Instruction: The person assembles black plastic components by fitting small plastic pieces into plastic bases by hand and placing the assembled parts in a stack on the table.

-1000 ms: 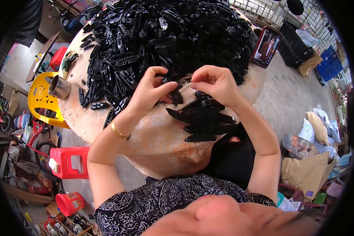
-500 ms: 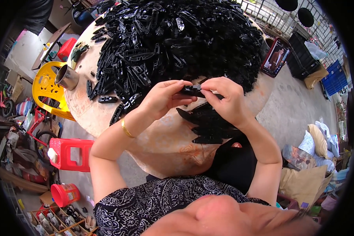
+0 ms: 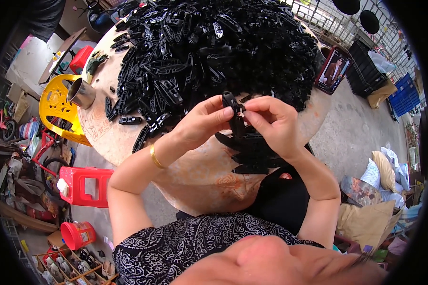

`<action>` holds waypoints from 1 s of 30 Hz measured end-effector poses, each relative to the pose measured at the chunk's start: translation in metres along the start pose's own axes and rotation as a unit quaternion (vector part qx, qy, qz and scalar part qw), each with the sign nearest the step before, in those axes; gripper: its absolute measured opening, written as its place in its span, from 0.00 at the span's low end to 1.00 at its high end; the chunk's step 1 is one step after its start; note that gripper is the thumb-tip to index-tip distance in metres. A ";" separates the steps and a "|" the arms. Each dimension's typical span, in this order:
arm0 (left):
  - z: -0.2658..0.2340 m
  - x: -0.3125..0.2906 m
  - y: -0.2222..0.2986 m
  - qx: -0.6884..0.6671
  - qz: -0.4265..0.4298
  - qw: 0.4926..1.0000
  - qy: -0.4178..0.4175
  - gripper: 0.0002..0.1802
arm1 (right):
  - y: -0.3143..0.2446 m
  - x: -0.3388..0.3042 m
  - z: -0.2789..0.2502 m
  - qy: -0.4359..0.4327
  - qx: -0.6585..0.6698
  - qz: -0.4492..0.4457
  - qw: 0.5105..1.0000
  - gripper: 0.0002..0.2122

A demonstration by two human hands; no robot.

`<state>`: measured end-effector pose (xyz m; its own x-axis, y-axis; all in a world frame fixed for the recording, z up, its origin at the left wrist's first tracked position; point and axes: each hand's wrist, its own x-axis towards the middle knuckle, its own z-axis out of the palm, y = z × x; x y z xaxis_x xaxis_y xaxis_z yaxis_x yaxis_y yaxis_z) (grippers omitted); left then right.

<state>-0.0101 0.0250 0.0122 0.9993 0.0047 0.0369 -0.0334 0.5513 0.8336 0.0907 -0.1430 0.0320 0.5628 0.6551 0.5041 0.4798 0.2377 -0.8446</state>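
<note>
My left hand (image 3: 205,119) grips a black elongated plastic part (image 3: 230,100), thumb against its side. The part stands nearly lengthwise away from me above the round table. My right hand (image 3: 274,121) is closed at the part's right side, thumb and forefinger pinched together; a tiny piece seems to sit at the fingertips, too small to make out. Below my hands, several dark flat parts (image 3: 252,161) lie stacked near the table's front edge. Beyond my hands rises a large heap of black plastic parts (image 3: 176,61).
The round table (image 3: 190,166) has a patterned cover. A metal cup (image 3: 81,93) stands at its left edge, a phone (image 3: 334,70) with a lit screen at its right. A yellow chair (image 3: 57,102), red stool (image 3: 85,186) and red bucket (image 3: 79,235) are at left; sacks (image 3: 368,221) lie at right.
The black part has turned from lying crosswise to pointing away from me. My right hand has shifted slightly lower, its fingertips now at the part's right side.
</note>
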 end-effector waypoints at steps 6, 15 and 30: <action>-0.003 -0.001 0.008 -0.029 -0.112 0.993 0.038 0.17 | 0.000 0.011 -0.014 -0.069 -0.162 -0.254 0.951 0.11; 0.000 -0.005 0.016 0.064 -0.174 0.983 0.008 0.19 | 0.000 0.011 -0.016 -0.117 -0.253 -0.304 0.911 0.12; 0.027 -0.018 0.012 0.541 0.074 0.837 0.025 0.23 | -0.002 0.006 -0.016 -0.155 -0.118 0.045 0.980 0.14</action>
<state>-0.0290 0.0096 0.0365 0.9814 0.0561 0.1838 -0.1255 -0.5373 0.8340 0.1036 -0.1516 0.0397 0.3965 0.8604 0.3202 0.5999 0.0212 -0.7998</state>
